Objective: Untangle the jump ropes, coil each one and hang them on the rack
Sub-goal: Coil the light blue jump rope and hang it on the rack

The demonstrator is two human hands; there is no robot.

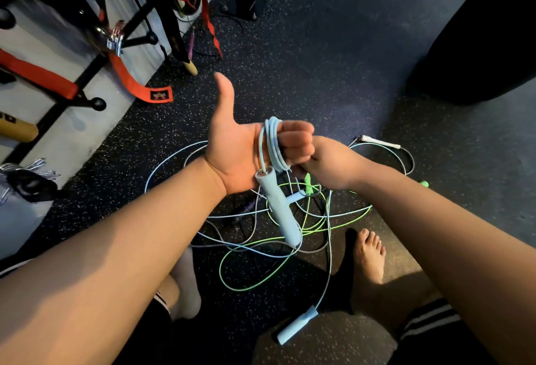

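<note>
Over floor (319,60), left fingers (295,134) clasp blue coil (271,144).

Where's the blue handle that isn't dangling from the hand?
Head view, bottom centre: that blue handle lies below the rope tangle and the bare foot.

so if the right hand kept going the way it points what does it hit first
The blue rope coil wound round the fingers of the left hand. The right hand points at it and seems to pinch it, though depth is unclear.
</note>
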